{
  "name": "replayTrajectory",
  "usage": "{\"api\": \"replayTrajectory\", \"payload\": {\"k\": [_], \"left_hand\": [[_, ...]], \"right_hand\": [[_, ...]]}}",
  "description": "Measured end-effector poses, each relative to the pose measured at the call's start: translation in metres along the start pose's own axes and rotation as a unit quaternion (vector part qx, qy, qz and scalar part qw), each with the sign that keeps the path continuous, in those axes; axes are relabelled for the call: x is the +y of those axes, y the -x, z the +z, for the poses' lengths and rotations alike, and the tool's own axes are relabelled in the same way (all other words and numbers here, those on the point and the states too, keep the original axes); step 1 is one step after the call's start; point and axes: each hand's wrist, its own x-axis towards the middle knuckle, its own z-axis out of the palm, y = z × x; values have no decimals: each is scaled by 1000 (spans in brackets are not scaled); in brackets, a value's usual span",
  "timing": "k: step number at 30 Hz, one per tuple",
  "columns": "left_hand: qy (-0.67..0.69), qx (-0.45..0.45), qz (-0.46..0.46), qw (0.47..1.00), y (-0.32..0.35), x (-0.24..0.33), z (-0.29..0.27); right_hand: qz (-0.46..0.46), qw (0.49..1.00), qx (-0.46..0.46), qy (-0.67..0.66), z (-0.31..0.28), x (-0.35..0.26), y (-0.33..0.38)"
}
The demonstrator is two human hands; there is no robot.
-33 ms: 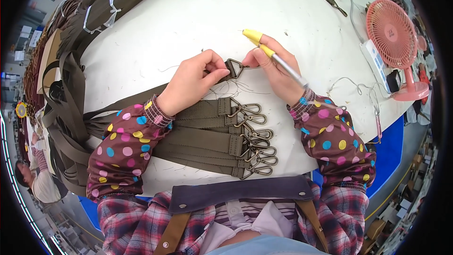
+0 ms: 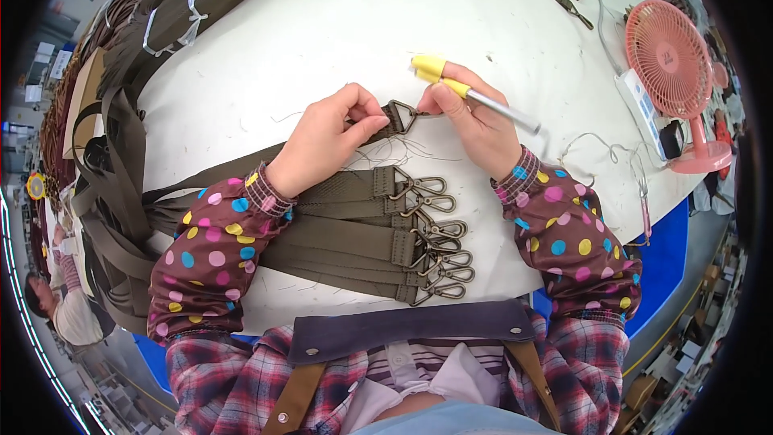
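Olive strap (image 2: 241, 167) end pinched between left hand (image 2: 326, 138) and pen-gripping right hand (image 2: 475, 117).

Your clothes that day

You wore brown sleeve covers (image 2: 211, 254) with bright dots, a red checked shirt (image 2: 211, 379), and a dark apron (image 2: 407, 329) with tan straps and small studs.

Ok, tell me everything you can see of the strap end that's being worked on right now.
The strap end is olive-green woven webbing, folded through a dark metal triangular ring. It lies flat on the white table, above a stack of similar finished straps with snap hooks. The left hand pinches the webbing just behind the ring; the right hand, also gripping a yellow-tipped pen-like tool, touches the ring's far corner. Loose threads trail beneath it.
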Motion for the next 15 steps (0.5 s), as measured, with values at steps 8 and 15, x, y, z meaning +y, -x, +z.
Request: {"api": "replayTrajectory", "payload": {"k": [8,15], "left_hand": [[123,-22,5,992,2,-3,-1],[110,-25,17,993,2,-5,-1]], "right_hand": [[19,991,-25,131,9,10,-6],[10,986,-26,162,11,10,-5]]}}
